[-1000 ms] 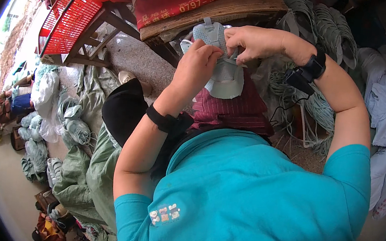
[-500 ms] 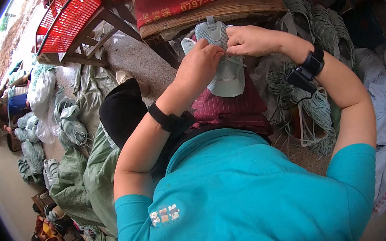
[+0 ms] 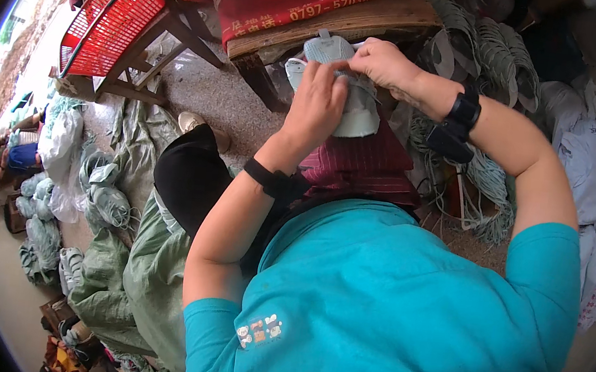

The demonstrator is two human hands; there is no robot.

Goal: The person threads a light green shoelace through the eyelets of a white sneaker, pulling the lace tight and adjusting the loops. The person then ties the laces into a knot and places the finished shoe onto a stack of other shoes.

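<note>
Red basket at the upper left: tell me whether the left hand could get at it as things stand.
Probably not without letting go: the left hand is pressed on the pale green shoe upper with the right hand, and the red basket sits well off to the left.

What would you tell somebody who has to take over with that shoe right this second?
Left hand: pressed on top of the pale green shoe upper, fingers bent over it.
Right hand: pinching the upper's far edge, near its grey tab.
The upper sits over the lap, on a dark red striped cloth, in front of a wooden bench.
More pale uppers lie bundled on the floor to the left.
Done: upper is in both hands. What is left cannot be told from here.
</note>
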